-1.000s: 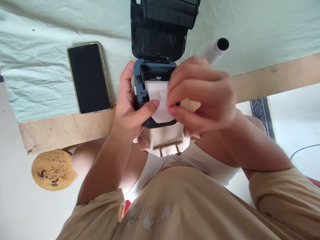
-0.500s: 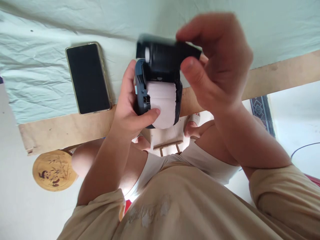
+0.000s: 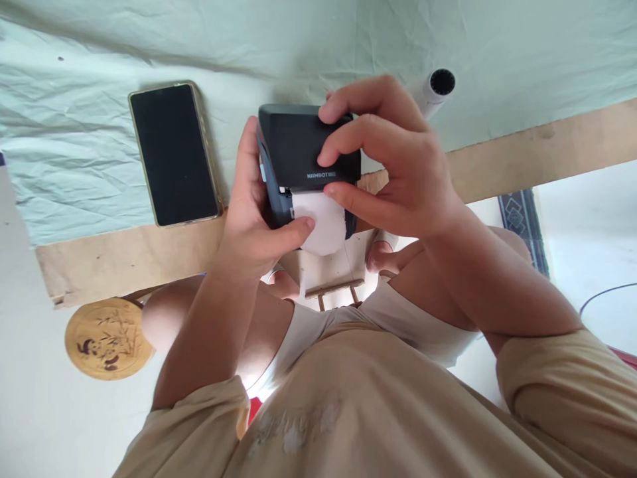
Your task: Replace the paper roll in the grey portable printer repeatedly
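Gripping printer (image 3: 298,149): left hand (image 3: 253,222) clasping side, right hand (image 3: 393,166) pinching lid; phone (image 3: 174,154) left, roll (image 3: 432,93) behind.

Single head-worn view, looking steeply down from close above; the person's shirt (image 3: 348,411) fills the lower frame, the table (image 3: 522,159) the upper.

The label printer (image 3: 298,149) is dark grey-blue, its paper (image 3: 321,222) white. The phone (image 3: 172,154) is black with a gold rim. The round disc (image 3: 107,338) is tan, with what may be a dark panda drawing.

Printer (image 3: 298,149) right side + paper roll (image 3: 432,93) base behind right hand (image 3: 398,172).
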Motion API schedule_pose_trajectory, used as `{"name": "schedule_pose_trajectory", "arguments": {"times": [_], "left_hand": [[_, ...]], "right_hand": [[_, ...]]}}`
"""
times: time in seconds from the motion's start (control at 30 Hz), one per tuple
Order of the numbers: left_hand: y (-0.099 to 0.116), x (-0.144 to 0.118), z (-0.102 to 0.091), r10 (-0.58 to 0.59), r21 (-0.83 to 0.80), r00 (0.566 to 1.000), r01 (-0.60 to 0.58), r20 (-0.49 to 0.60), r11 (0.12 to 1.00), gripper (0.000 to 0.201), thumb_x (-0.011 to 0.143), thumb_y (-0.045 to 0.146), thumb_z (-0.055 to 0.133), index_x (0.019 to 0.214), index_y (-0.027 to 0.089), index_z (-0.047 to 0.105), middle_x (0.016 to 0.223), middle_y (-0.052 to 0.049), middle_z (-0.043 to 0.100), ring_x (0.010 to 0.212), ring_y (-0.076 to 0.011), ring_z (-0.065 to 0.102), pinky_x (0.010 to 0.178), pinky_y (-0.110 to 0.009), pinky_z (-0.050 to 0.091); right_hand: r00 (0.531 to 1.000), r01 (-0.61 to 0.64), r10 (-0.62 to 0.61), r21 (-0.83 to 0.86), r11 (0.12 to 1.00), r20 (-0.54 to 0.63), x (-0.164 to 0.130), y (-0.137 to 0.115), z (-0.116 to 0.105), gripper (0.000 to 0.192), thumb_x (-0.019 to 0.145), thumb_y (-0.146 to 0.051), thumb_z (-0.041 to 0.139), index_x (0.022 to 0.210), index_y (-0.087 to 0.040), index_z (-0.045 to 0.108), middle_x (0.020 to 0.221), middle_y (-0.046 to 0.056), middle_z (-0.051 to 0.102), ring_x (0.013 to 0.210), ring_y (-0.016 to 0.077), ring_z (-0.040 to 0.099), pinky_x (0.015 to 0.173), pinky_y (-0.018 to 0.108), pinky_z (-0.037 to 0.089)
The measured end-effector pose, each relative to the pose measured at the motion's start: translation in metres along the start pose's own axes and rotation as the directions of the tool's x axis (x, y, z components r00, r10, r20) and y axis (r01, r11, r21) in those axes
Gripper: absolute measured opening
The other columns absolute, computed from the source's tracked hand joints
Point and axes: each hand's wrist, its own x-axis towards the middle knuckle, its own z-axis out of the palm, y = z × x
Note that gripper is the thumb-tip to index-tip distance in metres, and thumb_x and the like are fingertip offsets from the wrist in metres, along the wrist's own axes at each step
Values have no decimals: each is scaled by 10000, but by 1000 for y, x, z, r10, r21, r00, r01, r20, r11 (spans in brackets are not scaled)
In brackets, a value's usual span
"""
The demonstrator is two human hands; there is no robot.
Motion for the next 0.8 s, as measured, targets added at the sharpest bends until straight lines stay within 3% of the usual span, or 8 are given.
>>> {"name": "schedule_pose_trajectory", "arguments": {"times": [0.1,0.23,0.37,0.47,0.57,0.8], "left_hand": [[-3,0,-4,5,14,1000,-6,25,1000,888,580,158,779,1351,356,387,1208,5,530,1011,-135,628,746,-278,571],[-6,2,-9,38,42,997,-40,63,998,978,527,209,840,1365,348,357,1276,-7,497,1194,-219,572,956,-451,548],[-3,1,-3,61,-24,995,-59,82,998,860,595,285,812,1333,351,375,1343,2,470,1310,-274,504,1081,-562,452],[0,0,5,79,-97,997,-78,6,992,632,692,441,719,1259,380,446,1308,15,514,1369,-288,452,1121,-566,418],[3,-1,10,63,-64,993,-69,-102,996,525,738,478,658,1220,346,498,1232,-21,560,1409,-274,396,1153,-526,397],[7,-2,10,4,-37,993,-9,-120,999,509,765,424,638,1245,329,498,1216,-32,569,1370,-264,434,1147,-517,401]], "right_hand": [[999,-17,17,9,1000,32,0,-1,0,183,823,-287,548,978,-201,594,1199,75,534,1177,157,529,1037,360,497],[1000,11,-12,57,998,17,0,0,2,177,848,-264,509,961,-163,600,1196,91,529,1129,135,546,1017,349,499],[991,-133,132,252,958,21,0,3,6,353,854,-295,550,1163,-129,514,1273,102,499,1283,144,453,1058,313,482],[959,-283,242,499,819,146,-2,8,11,621,817,-396,619,1326,-190,330,1384,76,413,1305,147,441,959,241,527],[939,-342,245,597,726,240,-4,14,16,709,800,-473,631,1347,-222,256,1370,73,409,1143,118,537,836,198,537],[937,-349,262,589,729,231,-4,16,18,732,775,-498,650,1321,-210,258,1326,73,425,1020,82,539,770,163,505]]}}
